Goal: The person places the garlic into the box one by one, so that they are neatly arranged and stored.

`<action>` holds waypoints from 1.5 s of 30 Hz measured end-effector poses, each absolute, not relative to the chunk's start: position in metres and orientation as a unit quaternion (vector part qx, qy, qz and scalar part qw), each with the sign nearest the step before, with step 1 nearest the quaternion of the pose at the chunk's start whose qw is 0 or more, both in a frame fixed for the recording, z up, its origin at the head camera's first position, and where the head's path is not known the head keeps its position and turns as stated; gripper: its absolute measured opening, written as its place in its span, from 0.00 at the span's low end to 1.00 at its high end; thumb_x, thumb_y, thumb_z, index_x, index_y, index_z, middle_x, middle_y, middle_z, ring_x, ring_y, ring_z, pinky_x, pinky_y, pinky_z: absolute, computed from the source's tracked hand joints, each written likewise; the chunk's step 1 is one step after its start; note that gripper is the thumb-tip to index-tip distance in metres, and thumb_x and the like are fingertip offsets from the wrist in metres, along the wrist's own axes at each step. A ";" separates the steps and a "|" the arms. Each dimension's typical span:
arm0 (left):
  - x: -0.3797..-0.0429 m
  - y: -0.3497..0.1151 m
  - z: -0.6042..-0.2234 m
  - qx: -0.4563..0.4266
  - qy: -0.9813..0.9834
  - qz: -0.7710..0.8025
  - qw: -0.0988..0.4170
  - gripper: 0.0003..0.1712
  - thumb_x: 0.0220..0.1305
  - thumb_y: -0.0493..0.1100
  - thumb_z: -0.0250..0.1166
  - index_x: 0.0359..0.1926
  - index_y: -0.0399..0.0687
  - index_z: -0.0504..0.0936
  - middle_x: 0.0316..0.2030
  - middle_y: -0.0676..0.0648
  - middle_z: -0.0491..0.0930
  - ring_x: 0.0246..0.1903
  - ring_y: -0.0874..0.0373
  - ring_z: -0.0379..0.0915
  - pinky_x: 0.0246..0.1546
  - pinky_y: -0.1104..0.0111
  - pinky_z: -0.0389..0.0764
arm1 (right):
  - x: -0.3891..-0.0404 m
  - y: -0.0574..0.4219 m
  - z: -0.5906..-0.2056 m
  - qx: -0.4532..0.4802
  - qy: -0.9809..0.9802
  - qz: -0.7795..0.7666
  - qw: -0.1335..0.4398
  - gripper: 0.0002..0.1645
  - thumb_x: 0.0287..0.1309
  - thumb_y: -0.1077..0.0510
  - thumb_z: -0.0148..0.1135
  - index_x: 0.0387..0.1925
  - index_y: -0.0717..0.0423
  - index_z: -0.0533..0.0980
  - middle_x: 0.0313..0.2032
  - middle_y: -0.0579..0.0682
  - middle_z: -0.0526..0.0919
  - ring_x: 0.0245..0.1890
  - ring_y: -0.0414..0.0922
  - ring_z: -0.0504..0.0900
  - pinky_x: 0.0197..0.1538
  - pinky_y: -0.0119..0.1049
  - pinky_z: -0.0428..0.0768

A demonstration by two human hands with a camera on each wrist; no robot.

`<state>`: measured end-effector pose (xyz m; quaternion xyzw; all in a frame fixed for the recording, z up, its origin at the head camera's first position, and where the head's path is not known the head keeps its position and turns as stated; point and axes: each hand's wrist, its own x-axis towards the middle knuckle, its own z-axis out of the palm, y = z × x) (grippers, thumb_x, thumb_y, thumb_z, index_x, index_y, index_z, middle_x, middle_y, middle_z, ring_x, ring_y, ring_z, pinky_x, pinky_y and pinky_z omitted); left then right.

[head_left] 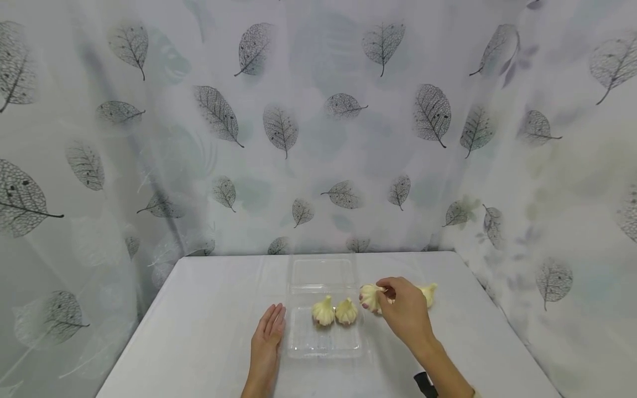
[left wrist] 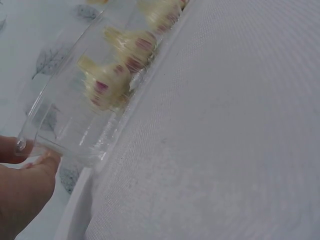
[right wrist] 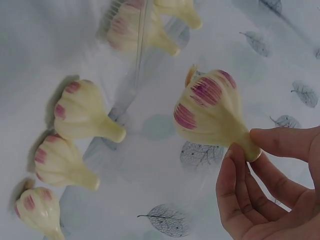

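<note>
My right hand pinches a garlic bulb by its stem between thumb and fingertips, raised just right of a clear plastic box. The bulb is cream-coloured with purple patches. Inside the box two garlic bulbs stand side by side, the left one close to the right one. My left hand lies along the box's left side with its fingers straight. In the left wrist view, the left thumb is right at the box's edge.
Three more garlic bulbs lie in a row on the white table, right of the box and partly hidden by my right hand in the head view. The box's clear lid lies folded back. A leaf-print curtain hangs behind.
</note>
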<state>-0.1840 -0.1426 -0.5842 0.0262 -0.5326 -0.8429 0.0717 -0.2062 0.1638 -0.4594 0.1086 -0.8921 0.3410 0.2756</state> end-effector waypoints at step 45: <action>-0.183 -0.141 -0.579 0.025 -0.536 -0.841 0.069 0.35 0.79 0.27 0.50 0.80 0.32 0.49 0.79 0.32 0.54 0.79 0.43 0.51 0.74 0.70 0.64 | -0.215 0.078 -0.466 0.216 -0.872 0.363 0.245 0.10 0.52 0.69 0.75 0.36 0.54 0.86 0.33 0.46 0.85 0.32 0.40 0.84 0.36 0.31 0.86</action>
